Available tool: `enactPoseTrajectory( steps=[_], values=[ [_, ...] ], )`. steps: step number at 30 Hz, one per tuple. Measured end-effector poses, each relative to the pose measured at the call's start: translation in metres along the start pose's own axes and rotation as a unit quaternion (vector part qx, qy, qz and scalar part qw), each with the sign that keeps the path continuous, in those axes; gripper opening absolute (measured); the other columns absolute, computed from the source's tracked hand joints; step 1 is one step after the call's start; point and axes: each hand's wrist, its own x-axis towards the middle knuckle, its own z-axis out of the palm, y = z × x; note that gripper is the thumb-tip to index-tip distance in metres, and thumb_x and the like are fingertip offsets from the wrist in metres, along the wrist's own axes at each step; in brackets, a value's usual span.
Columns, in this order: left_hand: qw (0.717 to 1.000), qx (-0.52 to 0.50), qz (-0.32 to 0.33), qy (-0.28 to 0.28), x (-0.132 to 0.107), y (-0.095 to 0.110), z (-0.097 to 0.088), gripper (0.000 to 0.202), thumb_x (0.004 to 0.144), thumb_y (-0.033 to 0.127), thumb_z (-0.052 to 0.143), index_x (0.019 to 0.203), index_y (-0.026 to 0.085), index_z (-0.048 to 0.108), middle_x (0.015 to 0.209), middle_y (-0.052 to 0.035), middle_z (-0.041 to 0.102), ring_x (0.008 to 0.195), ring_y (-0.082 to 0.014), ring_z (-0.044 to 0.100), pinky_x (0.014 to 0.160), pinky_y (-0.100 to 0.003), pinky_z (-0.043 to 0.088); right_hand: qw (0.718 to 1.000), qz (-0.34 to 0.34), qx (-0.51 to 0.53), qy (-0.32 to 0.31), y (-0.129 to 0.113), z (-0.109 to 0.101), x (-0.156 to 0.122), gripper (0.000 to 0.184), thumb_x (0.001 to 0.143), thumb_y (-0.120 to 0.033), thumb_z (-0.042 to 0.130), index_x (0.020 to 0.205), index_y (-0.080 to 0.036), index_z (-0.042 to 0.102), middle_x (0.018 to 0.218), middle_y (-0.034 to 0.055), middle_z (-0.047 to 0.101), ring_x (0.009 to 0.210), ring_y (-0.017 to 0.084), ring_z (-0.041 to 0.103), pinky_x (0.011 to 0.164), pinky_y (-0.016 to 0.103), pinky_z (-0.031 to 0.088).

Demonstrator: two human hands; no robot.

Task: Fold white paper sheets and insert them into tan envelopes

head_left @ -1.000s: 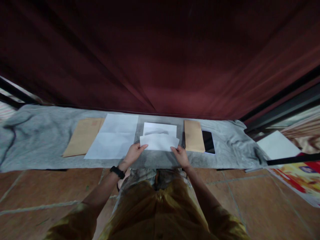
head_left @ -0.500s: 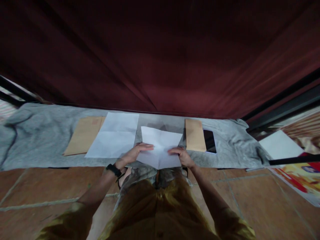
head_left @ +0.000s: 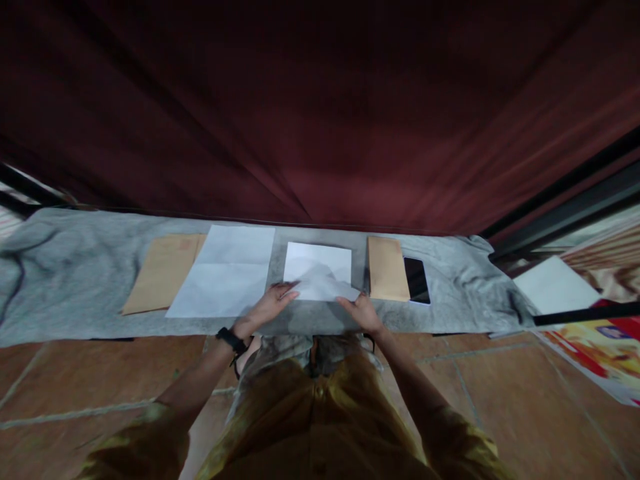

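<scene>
A sheet of white paper [head_left: 320, 255] lies before me, its near edge raised and bent over toward the far half. My left hand [head_left: 273, 302] pinches the left end of that raised edge between thumb and fingers. At the right end, my right hand [head_left: 362, 311] grips the same edge. Left of the sheet lies a larger white paper [head_left: 223, 280] with a crease across it. Brown envelopes [head_left: 163, 273] are partly under that paper's left side. To my right a smaller brown envelope [head_left: 387, 267] rests beside a dark-screened phone [head_left: 417, 280].
A grey cloth [head_left: 450, 287] covers the narrow bench, with a dark red curtain [head_left: 320, 133] hanging behind it. Black metal bars [head_left: 575, 193] stand at the right. A white sheet [head_left: 555, 285] and a colourful printed package [head_left: 605, 353] lie beyond the bench's right end, above floor tiles [head_left: 480, 393].
The paper's near edge has come up and folded away from me, carried by both hands. Before, the sheet was opened out with a centre crease and my hands lay on its sides.
</scene>
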Motion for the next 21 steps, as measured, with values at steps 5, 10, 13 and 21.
enactPoseTrajectory(
  steps=[5, 10, 13, 21],
  values=[
    [0.992, -0.007, -0.122, 0.045, 0.014, 0.005, 0.000, 0.060, 0.081, 0.069, 0.054, 0.088, 0.013, 0.074, 0.088, -0.0131, 0.077, 0.091, -0.0350, 0.072, 0.082, -0.040, 0.056, 0.996, 0.069, 0.015, 0.050, 0.003, 0.008, 0.012, 0.041, 0.083, -0.063, 0.067, 0.093, -0.025, 0.079, 0.098, 0.0102, 0.081, 0.099, 0.036, 0.074, 0.088, 0.047, 0.058],
    [0.988, -0.040, -0.144, 0.039, 0.022, 0.003, -0.004, 0.062, 0.075, 0.073, 0.060, 0.086, 0.014, 0.073, 0.084, -0.0118, 0.077, 0.097, -0.0358, 0.071, 0.083, -0.039, 0.057, 0.991, 0.075, 0.084, 0.072, 0.003, 0.009, 0.018, 0.044, 0.078, -0.064, 0.071, 0.096, -0.025, 0.079, 0.099, 0.0069, 0.081, 0.101, 0.034, 0.074, 0.091, 0.045, 0.058],
    [0.990, -0.080, -0.114, 0.014, 0.019, 0.000, -0.008, 0.073, 0.071, 0.075, 0.065, 0.108, 0.013, 0.074, 0.109, -0.0142, 0.078, 0.110, -0.0350, 0.069, 0.096, -0.041, 0.055, 0.989, 0.090, 0.111, 0.041, 0.003, 0.006, 0.016, 0.049, 0.077, -0.067, 0.070, 0.096, -0.023, 0.079, 0.101, 0.0053, 0.081, 0.102, 0.032, 0.073, 0.094, 0.047, 0.057],
    [0.991, -0.101, -0.090, -0.015, 0.015, -0.005, -0.009, 0.082, 0.071, 0.077, 0.066, 0.121, 0.012, 0.071, 0.124, -0.0142, 0.074, 0.117, -0.0351, 0.066, 0.106, -0.043, 0.049, 0.974, 0.149, 0.174, 0.007, -0.012, -0.016, 0.021, 0.079, 0.086, -0.085, 0.042, 0.106, -0.017, 0.077, 0.093, 0.0101, 0.080, 0.097, 0.029, 0.074, 0.087, 0.040, 0.058]
  ],
)
